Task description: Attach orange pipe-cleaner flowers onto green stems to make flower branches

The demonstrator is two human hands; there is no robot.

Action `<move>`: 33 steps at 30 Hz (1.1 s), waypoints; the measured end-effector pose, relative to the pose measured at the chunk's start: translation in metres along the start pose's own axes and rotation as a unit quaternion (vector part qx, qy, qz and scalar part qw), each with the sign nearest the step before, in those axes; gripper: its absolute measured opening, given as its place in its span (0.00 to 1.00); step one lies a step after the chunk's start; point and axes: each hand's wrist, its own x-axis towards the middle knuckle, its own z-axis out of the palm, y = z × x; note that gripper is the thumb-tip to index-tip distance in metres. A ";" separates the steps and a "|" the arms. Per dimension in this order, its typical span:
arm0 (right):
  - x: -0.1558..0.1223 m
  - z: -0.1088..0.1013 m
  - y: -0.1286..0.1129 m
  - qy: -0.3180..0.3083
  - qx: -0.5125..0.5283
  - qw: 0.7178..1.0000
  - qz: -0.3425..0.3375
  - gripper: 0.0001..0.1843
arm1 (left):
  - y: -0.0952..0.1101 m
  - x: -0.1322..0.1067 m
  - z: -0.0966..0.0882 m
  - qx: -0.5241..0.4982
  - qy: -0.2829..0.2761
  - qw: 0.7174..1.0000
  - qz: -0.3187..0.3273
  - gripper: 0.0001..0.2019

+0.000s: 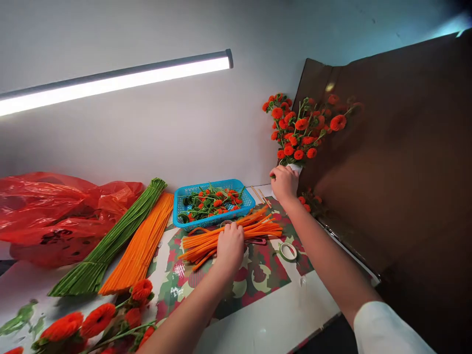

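Note:
My left hand [230, 245] is closed over the middle of a loose bunch of orange pipe cleaners [199, 242], which lies on the patterned mat. A pink-handled tool [256, 241] sticks out partly from beneath the bunch. Farther right and back, my right hand [284, 183] has its fingers curled in front of a white ribbed vase [295, 168]. A bit of green shows at those fingertips; what they grip is mostly hidden. Red-orange pipe-cleaner flowers [295, 129] on green stems stand in the vase.
A blue basket [177, 209] holds small flowers and stems. Green [110, 241] and orange bundles [142, 243] lie left, beside a red plastic bag [66, 216]. A tape roll [288, 251] and thin sticks [262, 197] lie right. More flowers [98, 319] are in the left foreground; brown cardboard [391, 162] stands right.

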 end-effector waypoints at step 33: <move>-0.084 -0.055 -0.058 -0.131 0.748 0.602 0.246 0.21 | 0.034 -0.052 -0.064 -0.675 -0.251 0.693 0.016 0.18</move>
